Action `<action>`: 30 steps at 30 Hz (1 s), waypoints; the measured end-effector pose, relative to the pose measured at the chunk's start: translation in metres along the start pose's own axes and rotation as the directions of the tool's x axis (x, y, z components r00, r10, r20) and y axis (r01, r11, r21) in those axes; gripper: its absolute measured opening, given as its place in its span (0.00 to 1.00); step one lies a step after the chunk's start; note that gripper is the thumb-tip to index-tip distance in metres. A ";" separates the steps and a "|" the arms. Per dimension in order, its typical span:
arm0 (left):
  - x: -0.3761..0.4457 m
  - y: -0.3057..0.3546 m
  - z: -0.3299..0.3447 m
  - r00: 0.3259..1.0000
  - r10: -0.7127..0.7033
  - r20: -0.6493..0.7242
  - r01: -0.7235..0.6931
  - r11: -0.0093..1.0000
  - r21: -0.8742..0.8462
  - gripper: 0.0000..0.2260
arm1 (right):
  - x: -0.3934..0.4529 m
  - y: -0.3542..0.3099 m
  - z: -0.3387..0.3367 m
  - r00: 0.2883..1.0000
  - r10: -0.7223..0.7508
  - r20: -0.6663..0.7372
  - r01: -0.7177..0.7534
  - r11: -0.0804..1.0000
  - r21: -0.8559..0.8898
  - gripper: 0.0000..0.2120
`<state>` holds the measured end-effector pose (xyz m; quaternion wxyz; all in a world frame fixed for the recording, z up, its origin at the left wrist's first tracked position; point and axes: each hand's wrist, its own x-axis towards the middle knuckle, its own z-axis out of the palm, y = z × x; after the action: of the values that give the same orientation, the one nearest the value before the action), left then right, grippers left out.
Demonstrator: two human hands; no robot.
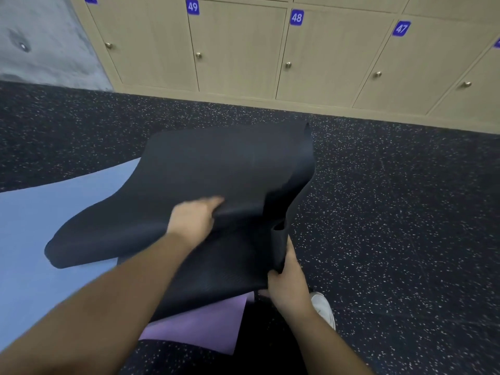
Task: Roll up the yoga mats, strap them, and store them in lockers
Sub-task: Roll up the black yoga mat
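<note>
A black yoga mat (pixel 216 163) is lifted off the floor and hangs in loose folds in the middle of the view. My left hand (pixel 193 219) grips a fold on its upper surface. My right hand (pixel 288 281) holds the mat's near right edge from below. A blue mat (pixel 40 212) lies flat on the floor at the left, partly under the black one. A purple mat (pixel 200 326) lies beneath, near my legs. A row of closed wooden lockers (pixel 238 50) stands at the back, numbered 49, 48 and 47.
Dark speckled rubber floor (pixel 392 212) stretches to the right and toward the lockers. A grey concrete wall (pixel 40 36) is at the top left. My white shoe (pixel 323 307) shows beside my right wrist.
</note>
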<state>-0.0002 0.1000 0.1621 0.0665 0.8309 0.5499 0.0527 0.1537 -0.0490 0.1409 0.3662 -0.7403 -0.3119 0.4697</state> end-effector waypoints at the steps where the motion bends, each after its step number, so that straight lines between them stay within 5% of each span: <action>1: 0.015 0.000 -0.013 0.997 -0.012 -0.076 0.010 1.000 -0.026 0.24 | 0.000 0.000 0.001 1.000 -0.001 0.015 0.001 1.000 0.000 0.41; 5: 0.075 0.012 -0.084 0.871 -0.109 -0.479 -0.057 0.946 -0.318 0.27 | 0.003 -0.002 0.007 0.997 -0.034 0.063 0.039 0.997 -0.066 0.37; 7: 0.098 0.024 -0.103 0.806 -0.064 -0.588 -0.164 0.931 -0.327 0.29 | 0.005 -0.008 0.008 0.996 -0.073 0.042 0.076 0.995 -0.061 0.36; 9: 0.113 0.033 -0.100 0.887 0.067 -0.457 -0.156 0.975 -0.161 0.33 | 0.006 -0.014 0.006 0.996 -0.088 0.014 0.088 0.996 -0.028 0.36; 12: 0.108 0.031 -0.061 0.980 0.196 -0.029 -0.194 0.979 0.064 0.33 | 0.014 -0.010 0.005 0.996 -0.084 -0.025 0.084 0.996 -0.011 0.33; 18: 0.031 0.004 0.021 0.951 0.163 0.262 -0.126 0.980 -0.154 0.30 | 0.032 0.012 0.010 0.997 -0.038 -0.069 0.034 0.998 -0.055 0.26; 22: -0.014 -0.013 0.061 0.884 0.111 0.455 -0.016 0.978 -0.208 0.37 | 0.045 0.029 0.010 0.998 0.004 -0.064 -0.011 0.995 -0.103 0.29; 26: -0.043 -0.020 0.097 0.835 0.050 0.548 0.111 0.960 -0.257 0.45 | 0.061 0.052 0.003 0.999 0.034 -0.022 -0.037 0.991 -0.128 0.26; 30: -0.061 -0.026 0.125 0.827 0.073 0.558 0.058 0.975 -0.214 0.52 | 0.073 0.076 -0.002 0.995 0.091 -0.040 -0.097 0.976 -0.195 0.20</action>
<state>-0.0271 0.0474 0.0336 0.3173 0.7990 0.4931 -0.1331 0.1915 -0.0316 0.0441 0.2732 -0.7940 -0.3160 0.4417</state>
